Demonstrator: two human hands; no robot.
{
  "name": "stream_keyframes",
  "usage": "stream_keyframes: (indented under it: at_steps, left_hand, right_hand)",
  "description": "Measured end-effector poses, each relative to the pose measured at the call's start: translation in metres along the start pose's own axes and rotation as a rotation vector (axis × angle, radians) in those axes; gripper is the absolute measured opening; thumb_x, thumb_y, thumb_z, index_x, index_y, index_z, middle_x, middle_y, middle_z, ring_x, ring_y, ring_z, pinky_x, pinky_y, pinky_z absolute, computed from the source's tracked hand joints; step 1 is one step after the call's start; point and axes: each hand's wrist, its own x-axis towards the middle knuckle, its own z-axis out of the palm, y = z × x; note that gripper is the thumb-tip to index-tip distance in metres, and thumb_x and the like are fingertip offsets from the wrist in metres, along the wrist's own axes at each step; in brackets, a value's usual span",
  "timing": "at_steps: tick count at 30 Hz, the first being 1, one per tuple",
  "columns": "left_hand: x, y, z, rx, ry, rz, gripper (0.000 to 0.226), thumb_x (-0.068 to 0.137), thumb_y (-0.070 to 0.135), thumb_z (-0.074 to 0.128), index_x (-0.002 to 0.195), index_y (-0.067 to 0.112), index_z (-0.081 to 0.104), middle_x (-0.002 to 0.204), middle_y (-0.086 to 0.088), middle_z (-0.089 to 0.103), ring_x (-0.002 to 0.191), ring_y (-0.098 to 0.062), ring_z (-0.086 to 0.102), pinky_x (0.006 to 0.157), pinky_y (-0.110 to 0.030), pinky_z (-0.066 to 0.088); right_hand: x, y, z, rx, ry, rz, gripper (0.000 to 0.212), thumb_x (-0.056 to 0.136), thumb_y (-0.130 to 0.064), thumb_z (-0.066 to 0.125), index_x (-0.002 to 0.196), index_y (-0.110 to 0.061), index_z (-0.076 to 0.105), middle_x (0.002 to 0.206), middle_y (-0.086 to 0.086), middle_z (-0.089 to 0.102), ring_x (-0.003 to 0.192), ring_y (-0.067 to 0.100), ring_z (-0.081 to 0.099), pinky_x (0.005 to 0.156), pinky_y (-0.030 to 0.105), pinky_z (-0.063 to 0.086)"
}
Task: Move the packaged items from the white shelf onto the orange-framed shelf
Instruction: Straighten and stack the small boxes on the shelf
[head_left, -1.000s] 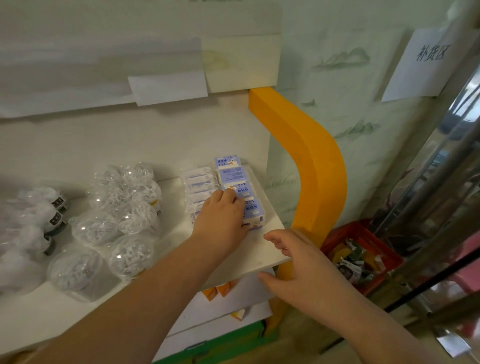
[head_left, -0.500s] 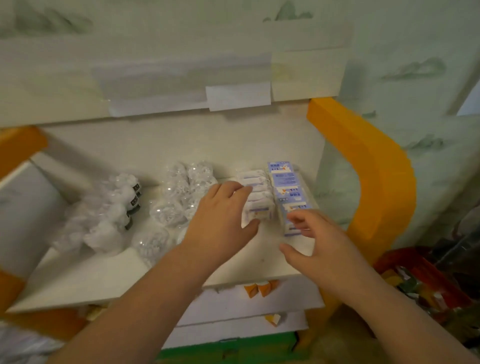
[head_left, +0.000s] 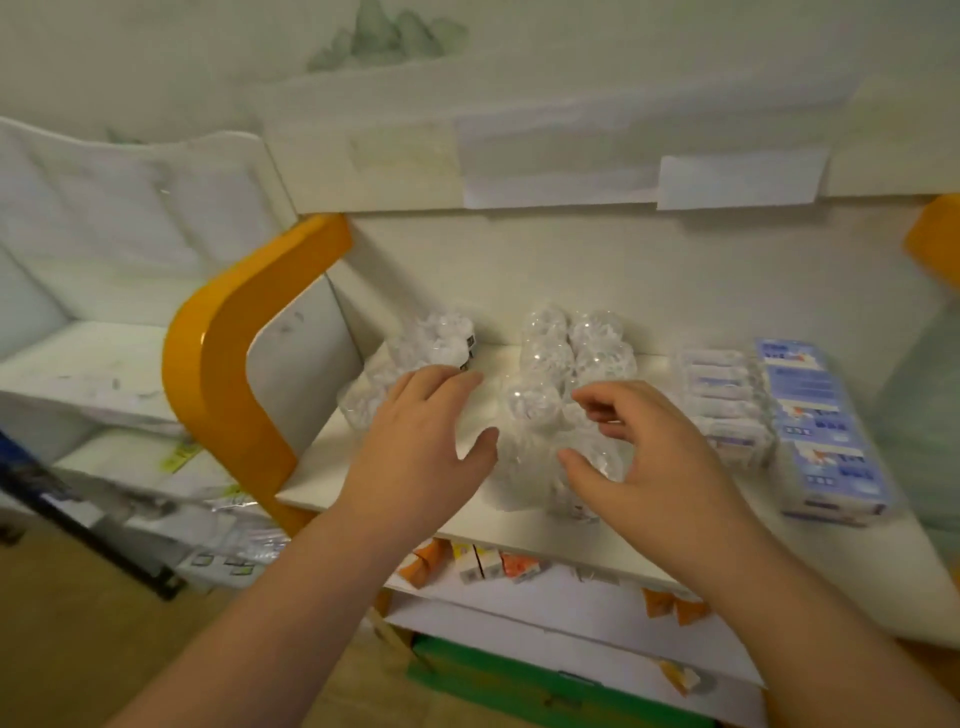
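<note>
The orange-framed shelf (head_left: 228, 353) holds rows of packaged goods on its white board (head_left: 613, 540). Clear round packs (head_left: 561, 358) sit in the middle, and white fluffy packs (head_left: 441, 338) lie at the left. Blue-and-white tissue packs (head_left: 810, 415) and pale wrapped packs (head_left: 722, 395) stand at the right. My left hand (head_left: 421, 441) hovers flat over the left packs, fingers straight. My right hand (head_left: 644, 447) is over the front clear packs with its fingers loosely curved, holding nothing. The white shelf (head_left: 78, 364) stands further left.
Below the board, a lower shelf carries small orange and yellow cartons (head_left: 478, 564). A green box (head_left: 524, 686) sits at the bottom. Paper labels (head_left: 737, 179) hang on the shelf edge above. Clear-wrapped items (head_left: 234, 551) lie low at the left near a dark bar.
The view has swung left, bringing the shelf's left orange frame and the white shelf into sight. Both hands moved left from the tissue packs to the clear round packs.
</note>
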Motion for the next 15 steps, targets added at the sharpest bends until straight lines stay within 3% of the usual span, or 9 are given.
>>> stream_keyframes:
  at_steps: [7,10,15]
  left_hand:
    - [-0.007,-0.074,-0.004,0.015,-0.049,-0.132,0.056,0.089,0.041,0.06,0.142,0.027,0.047,0.14,0.012,0.045,0.131,-0.009,0.034,0.104,-0.019,0.025]
    - [-0.004,-0.104,0.002,-0.028,-0.098,-0.185,0.058,0.088,0.037,0.062,0.143,0.027,0.045,0.143,0.009,0.041,0.134,-0.015,0.034,0.108,-0.027,0.031]
    - [0.013,-0.148,0.015,-0.114,-0.216,-0.208,0.066,0.087,0.025,0.06,0.147,0.028,0.033,0.155,0.001,0.025,0.142,-0.026,0.027,0.112,-0.04,0.033]
  right_hand:
    - [0.025,-0.028,0.058,-0.005,-0.069,-0.056,0.04,0.084,-0.038,0.068,0.121,-0.041,0.053,0.115,-0.03,0.049,0.111,-0.006,0.051,0.095,0.019,0.046]
    - [0.034,-0.042,0.085,-0.046,-0.12,-0.055,0.042,0.086,-0.038,0.067,0.125,-0.039,0.052,0.117,-0.03,0.046,0.111,-0.009,0.048,0.094,0.013,0.042]
    - [0.063,-0.055,0.127,-0.211,-0.185,-0.046,0.052,0.089,-0.042,0.063,0.137,-0.035,0.044,0.134,-0.021,0.04,0.12,-0.002,0.043,0.097,0.015,0.038]
